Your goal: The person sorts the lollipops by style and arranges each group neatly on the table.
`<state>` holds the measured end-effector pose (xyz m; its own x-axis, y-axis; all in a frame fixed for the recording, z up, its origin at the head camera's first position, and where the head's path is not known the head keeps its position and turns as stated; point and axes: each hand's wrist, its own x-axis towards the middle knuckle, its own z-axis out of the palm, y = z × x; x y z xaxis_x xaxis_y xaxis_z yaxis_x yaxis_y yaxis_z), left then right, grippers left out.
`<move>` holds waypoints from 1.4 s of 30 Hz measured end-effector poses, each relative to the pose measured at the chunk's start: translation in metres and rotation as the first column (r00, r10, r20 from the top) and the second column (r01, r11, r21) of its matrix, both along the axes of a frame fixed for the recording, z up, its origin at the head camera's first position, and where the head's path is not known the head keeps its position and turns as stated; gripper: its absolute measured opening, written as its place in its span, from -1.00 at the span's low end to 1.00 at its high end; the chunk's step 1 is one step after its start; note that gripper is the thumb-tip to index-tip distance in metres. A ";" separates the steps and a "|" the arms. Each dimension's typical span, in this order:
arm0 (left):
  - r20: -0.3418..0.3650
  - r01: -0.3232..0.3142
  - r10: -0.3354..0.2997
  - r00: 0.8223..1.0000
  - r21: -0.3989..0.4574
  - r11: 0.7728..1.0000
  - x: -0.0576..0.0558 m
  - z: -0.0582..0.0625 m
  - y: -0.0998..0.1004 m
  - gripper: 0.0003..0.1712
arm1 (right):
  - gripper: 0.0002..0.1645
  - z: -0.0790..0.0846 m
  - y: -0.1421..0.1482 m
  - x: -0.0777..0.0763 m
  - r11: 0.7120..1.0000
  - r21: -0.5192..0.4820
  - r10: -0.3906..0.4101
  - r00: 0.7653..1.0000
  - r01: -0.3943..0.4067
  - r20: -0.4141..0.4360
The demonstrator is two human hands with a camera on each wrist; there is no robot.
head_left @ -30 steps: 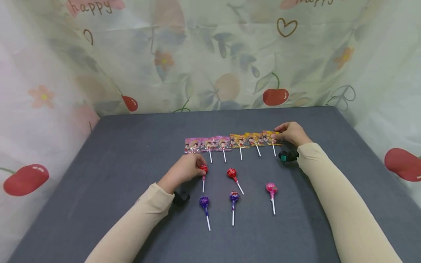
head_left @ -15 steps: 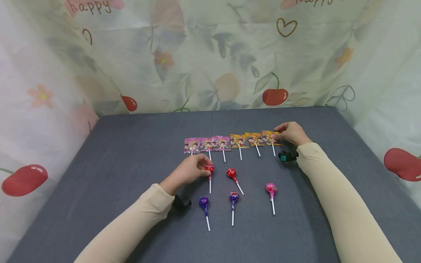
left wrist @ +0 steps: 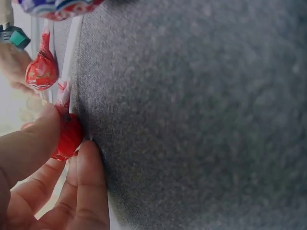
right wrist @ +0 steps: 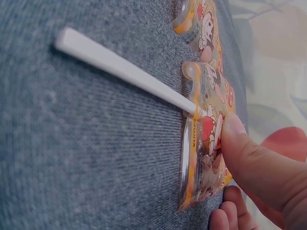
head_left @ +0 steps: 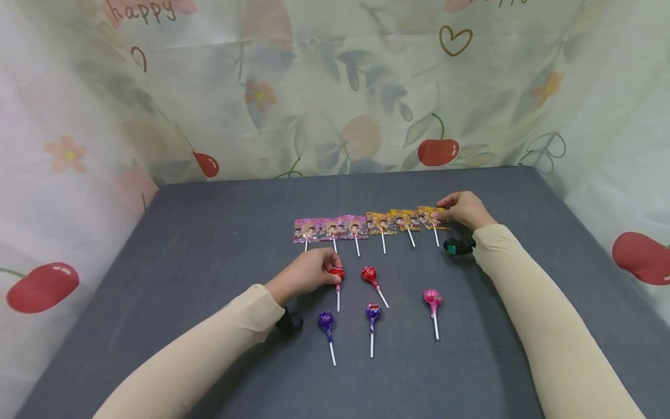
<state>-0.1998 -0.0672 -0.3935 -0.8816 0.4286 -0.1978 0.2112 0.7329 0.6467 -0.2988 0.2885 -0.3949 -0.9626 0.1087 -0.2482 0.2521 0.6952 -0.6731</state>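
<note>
In the head view my left hand (head_left: 309, 272) pinches the head of a red lollipop (head_left: 338, 272), its white stick pointing toward me. The left wrist view has thumb and fingers on either side of the red wrapper (left wrist: 69, 136). At the right end of a row of flat-packed lollipops, my right hand (head_left: 467, 210) holds the edge of a yellow-wrapped lollipop (right wrist: 206, 129), thumb on the printed packet and the other fingers partly hidden at its far edge. A second red lollipop (head_left: 369, 274) lies right of the held one.
Beyond my left hand the row continues with pink-wrapped lollipops (head_left: 353, 227) and more yellow-wrapped lollipops (head_left: 381, 223). Closer to me lie two purple lollipops, one left (head_left: 325, 321) and one middle (head_left: 373, 312), and a pink lollipop (head_left: 432, 298) at right. A printed curtain surrounds the grey table (head_left: 220, 221).
My left hand has shifted the red lollipop rightward and slightly toward me, closer to the second red one. The right hand has stayed on the yellow-wrapped lollipop.
</note>
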 end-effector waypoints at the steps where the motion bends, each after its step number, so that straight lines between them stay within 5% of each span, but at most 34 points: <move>1: -0.004 0.007 -0.007 1.000 -0.011 1.000 0.000 0.000 0.000 -0.81 | -0.50 0.000 0.000 0.000 1.000 0.001 0.005 1.000 -0.005 0.001; 23: 0.074 -0.003 0.005 0.997 -0.023 1.000 -0.003 0.000 -0.002 -0.79 | -0.47 0.013 -0.007 0.005 0.997 0.010 0.078 0.997 -0.078 -0.021; 29: 0.080 -0.005 0.006 0.997 -0.016 1.000 -0.002 0.000 -0.002 -0.79 | -0.43 0.029 -0.020 0.009 0.993 -0.024 0.111 0.993 -0.112 -0.048; 36: 0.088 -0.003 0.003 0.996 -0.003 1.000 -0.001 0.003 -0.002 -0.78 | -0.43 0.059 -0.058 0.036 0.947 -0.067 0.301 0.942 -0.314 -0.149; 42: 0.094 0.004 -0.004 0.996 -0.001 1.000 -0.001 0.004 -0.003 -0.78 | -0.47 0.056 -0.093 0.065 0.892 -0.102 0.418 0.888 -0.441 -0.189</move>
